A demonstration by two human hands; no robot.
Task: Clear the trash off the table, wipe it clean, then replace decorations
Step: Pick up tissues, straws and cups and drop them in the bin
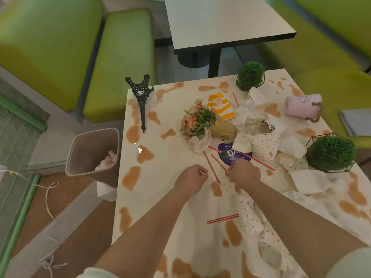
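Lying between curled left hand (192, 175) and straw-pinching right hand (244, 173), red straw (211, 167).

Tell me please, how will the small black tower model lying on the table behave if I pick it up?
The tower model looks rigid, probably metal lattice, so it should not bend. It lies on its side with its base past the table edge, so a push might send it off. Its narrow tip near a brown spill could be sticky.

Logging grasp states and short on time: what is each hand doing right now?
Left hand: fingers curled, pinching something small and pale; what it is cannot be told.
Right hand: fingers curled, pinching the near end of a red straw.
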